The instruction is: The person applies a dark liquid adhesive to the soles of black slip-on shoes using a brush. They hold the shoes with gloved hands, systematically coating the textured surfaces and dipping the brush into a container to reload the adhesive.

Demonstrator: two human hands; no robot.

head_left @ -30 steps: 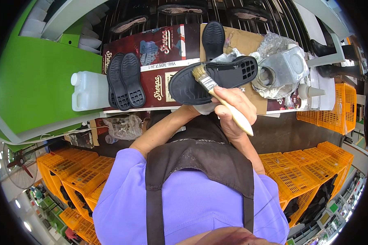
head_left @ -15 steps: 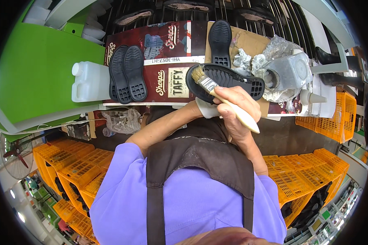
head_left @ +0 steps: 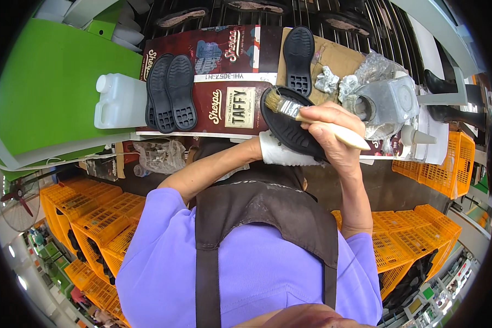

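Observation:
My left hand point(head_left: 283, 152), in a white glove, holds a black shoe sole point(head_left: 285, 127) tilted above the table's front edge; its fingers are mostly hidden beneath the sole. In my right hand point(head_left: 338, 128), a paintbrush point(head_left: 290, 108) with a pale handle is gripped by fingers and thumb. The bristles touch the sole's upper left end. Behind it, another black sole point(head_left: 299, 49) lies on brown cardboard. To the left, a pair of black soles point(head_left: 181, 90) overlaps on the dark red printed cardboard.
A clear plastic container point(head_left: 391, 101) lies on its side at right, beside crumpled wrap and a nozzle bottle point(head_left: 415, 135). A white jug point(head_left: 120, 101) stands at left before a green panel point(head_left: 60, 82). Metal rollers point(head_left: 306, 13) run behind. Orange crates point(head_left: 101, 213) flank me.
The held sole has turned, its right end swinging down toward me. My right hand and the brush have shifted right, with the bristles still on the sole's left end.

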